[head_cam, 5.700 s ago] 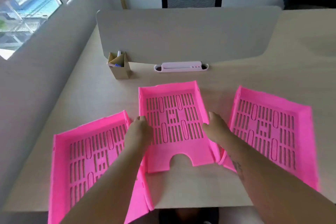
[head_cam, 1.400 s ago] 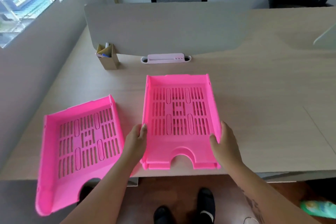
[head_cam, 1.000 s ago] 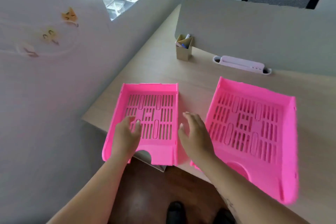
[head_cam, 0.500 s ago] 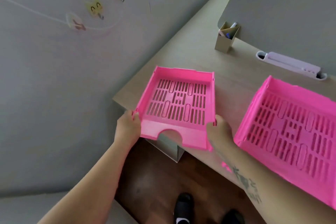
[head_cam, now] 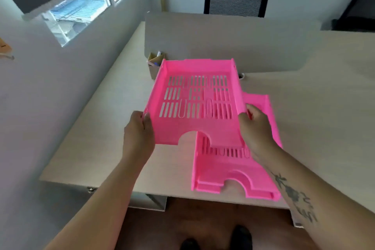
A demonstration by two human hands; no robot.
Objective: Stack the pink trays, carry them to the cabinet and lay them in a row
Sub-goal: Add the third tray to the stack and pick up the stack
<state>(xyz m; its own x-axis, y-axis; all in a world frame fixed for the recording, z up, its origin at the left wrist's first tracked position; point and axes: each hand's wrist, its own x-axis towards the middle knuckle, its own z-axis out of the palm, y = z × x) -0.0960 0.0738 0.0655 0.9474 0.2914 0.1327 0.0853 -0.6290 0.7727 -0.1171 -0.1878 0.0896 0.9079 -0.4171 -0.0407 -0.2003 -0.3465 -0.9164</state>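
Since half a second ago you've lifted the pink tray (head_cam: 197, 99) off the desk's left end and swung it right. Your left hand (head_cam: 139, 138) fingers clamp its left edge, your right hand (head_cam: 254, 130) fingers clamp its right edge. It's airborne, tilted, overlapping the far-left part of the stacked trays (head_cam: 235, 174) lying on the desk (head_cam: 113, 128) near the front edge. A pen holder (head_cam: 155, 67) and divider panel (head_cam: 223, 40) sit behind.

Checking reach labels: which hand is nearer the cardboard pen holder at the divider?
Left. The left hand grips the lifted tray's left edge, below the pen holder; the right hand holds the far edge.
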